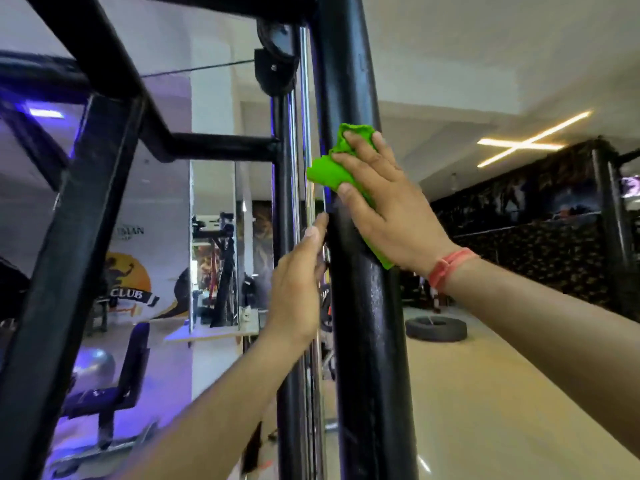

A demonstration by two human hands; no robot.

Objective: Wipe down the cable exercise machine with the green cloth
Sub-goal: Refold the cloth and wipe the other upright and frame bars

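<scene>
Soft green cloth (pixel 329 173); glossy black painted metal post (pixel 367 306).

The glossy beige gym floor (pixel 502 410) carries a black tyre (pixel 436 329) lying flat, a grey exercise ball (pixel 95 367) and a black seat (pixel 114 393).
</scene>
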